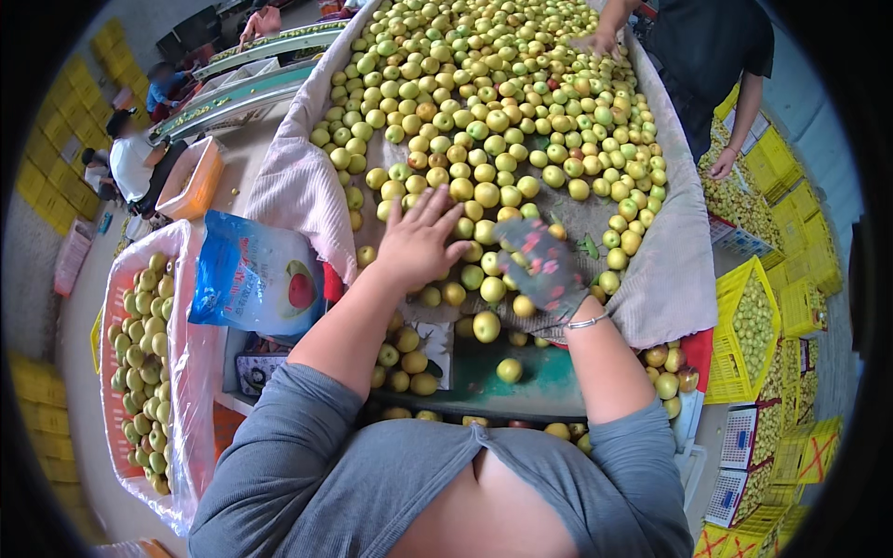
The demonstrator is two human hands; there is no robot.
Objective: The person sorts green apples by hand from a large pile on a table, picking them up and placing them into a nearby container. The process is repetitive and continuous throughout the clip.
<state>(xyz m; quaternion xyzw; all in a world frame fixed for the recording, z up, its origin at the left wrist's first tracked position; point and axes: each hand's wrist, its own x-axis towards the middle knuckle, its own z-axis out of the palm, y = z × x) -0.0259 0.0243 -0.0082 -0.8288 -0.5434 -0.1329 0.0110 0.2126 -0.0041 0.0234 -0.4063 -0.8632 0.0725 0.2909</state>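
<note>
Many yellow-green apples (486, 194) lie on a cloth-lined sorting table (593, 223). My bare left hand (424, 234) is spread flat over apples at the near left of the pile, fingers apart. To its right, my right hand (541, 265), in a grey glove with a pink floral pattern, rests on the near apples; its fingertips point left, and whether it grips one cannot be told. Below my hands, one apple (509, 370) sits on a green surface (481, 383). Several larger apples (414, 361) lie beside a piece of cardboard under my left forearm.
A blue and white plastic bag (258, 275) stands left of my arm, beside a plastic-lined pink crate (185, 390) of apples. Across the table at right, a person (711, 56) reaches into the pile. Yellow crates (739, 335) of apples stand at right; people sit by conveyors (265, 84) far left.
</note>
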